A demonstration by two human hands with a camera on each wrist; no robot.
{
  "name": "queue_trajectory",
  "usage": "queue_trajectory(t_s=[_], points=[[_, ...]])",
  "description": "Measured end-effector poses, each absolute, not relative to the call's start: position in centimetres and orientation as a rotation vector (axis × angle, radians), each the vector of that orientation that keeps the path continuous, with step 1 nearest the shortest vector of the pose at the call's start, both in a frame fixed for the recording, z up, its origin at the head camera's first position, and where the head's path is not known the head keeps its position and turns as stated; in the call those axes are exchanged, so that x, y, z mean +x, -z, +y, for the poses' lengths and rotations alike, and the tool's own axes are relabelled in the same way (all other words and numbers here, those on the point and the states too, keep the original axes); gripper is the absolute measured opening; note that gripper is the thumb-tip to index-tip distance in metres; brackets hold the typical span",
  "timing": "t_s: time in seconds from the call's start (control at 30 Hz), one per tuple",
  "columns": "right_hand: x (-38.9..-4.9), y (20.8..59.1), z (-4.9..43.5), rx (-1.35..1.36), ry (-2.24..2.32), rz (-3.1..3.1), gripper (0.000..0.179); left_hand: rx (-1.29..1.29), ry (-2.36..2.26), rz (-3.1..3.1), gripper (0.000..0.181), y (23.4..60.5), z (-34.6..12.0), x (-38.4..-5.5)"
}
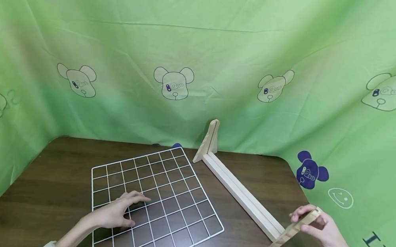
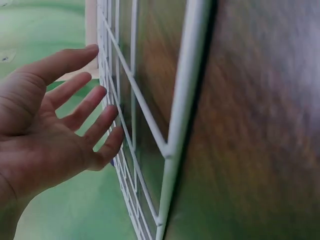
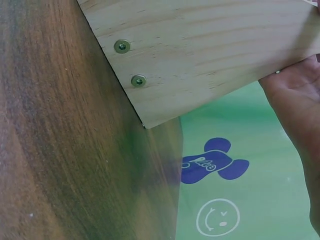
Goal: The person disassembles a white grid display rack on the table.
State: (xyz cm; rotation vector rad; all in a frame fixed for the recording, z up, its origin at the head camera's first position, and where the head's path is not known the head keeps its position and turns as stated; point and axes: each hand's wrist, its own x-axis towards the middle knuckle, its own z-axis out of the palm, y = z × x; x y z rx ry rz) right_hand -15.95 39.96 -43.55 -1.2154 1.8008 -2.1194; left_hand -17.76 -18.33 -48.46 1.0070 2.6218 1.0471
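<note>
A white wire grid panel (image 1: 202,188) lies on the table, left of centre. My left hand (image 1: 114,213) is over its left part, fingers spread and thumb apart. In the left wrist view the fingertips (image 2: 112,135) are close to the wires; whether they touch cannot be told. To the right is a wooden stand with a long grooved beam (image 1: 244,197) between two tapered end pieces. My right hand (image 1: 328,235) pinches the top of the near end piece (image 1: 285,238) between thumb and fingers. Two bolts (image 3: 122,46) show on this piece's outer face.
The dark wooden table (image 1: 67,182) has rounded far corners. Green cloth (image 1: 223,50) printed with bear heads hangs behind it and on both sides. The stand's far end piece (image 1: 209,142) rises near the table's back edge, close to the grid's far corner.
</note>
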Motion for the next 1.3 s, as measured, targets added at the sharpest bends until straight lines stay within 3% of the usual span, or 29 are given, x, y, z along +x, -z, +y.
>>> queue_trajectory(t_s=[0.37,0.77,1.3], points=[[-15.8,43.8,40.1,-1.173,2.135,1.808,0.047,1.243,-0.843,2.508,0.081,48.2,-18.7,-18.6],[-15.7,43.7,40.0,-1.173,2.137,1.806,0.046,1.315,-0.858,2.415,0.089,48.6,-19.3,-18.9],[-15.5,43.4,40.0,-1.148,2.136,1.800,0.045,1.162,-0.707,2.476,0.103,48.2,-18.1,-19.1]])
